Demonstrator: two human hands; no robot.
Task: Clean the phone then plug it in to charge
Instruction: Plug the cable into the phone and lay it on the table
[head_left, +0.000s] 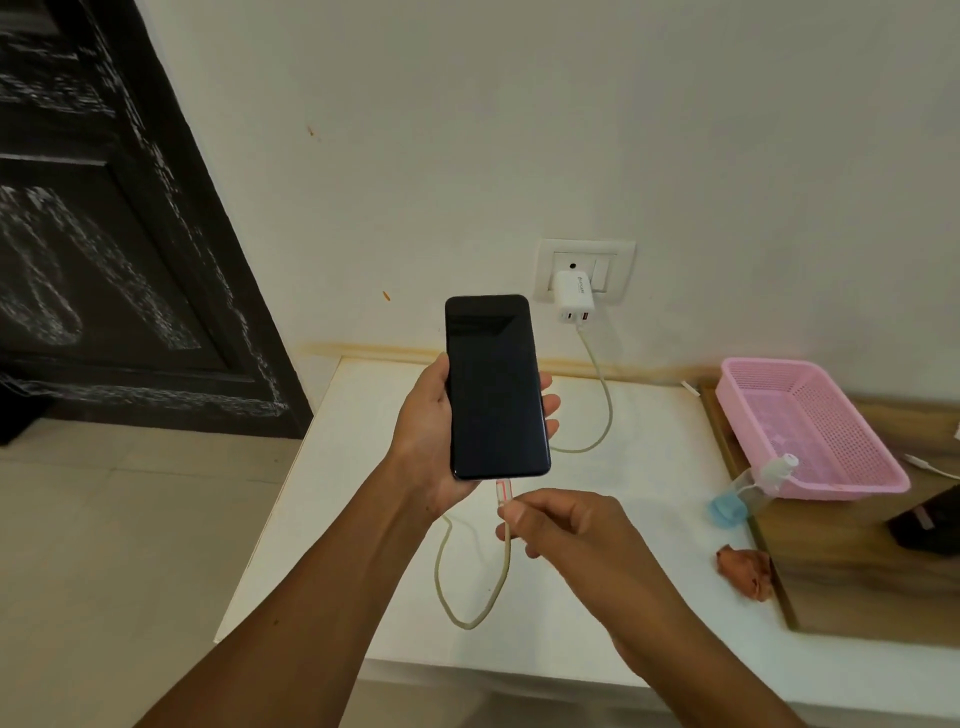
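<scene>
Holding: phone (493, 387) clasped in left hand (426, 441), raised above white table (649, 415), screen dark and facing the camera.
Pinching: cable connector (504, 491) between thumb and fingers of right hand (566, 525), tip just at the phone's bottom edge; seating in the port not discernible.
Cleaning stage: judged finished; crumpled cloth (743, 569) and spray bottle (748, 491) lying aside near pink basket (810, 426).
Charging stage: charger (573, 296) already in wall socket (584, 270), cable (597, 395) attached; insertion remaining.
Phone axis: long axis nearly upright in view, top toward wall, port end toward the person.
</scene>
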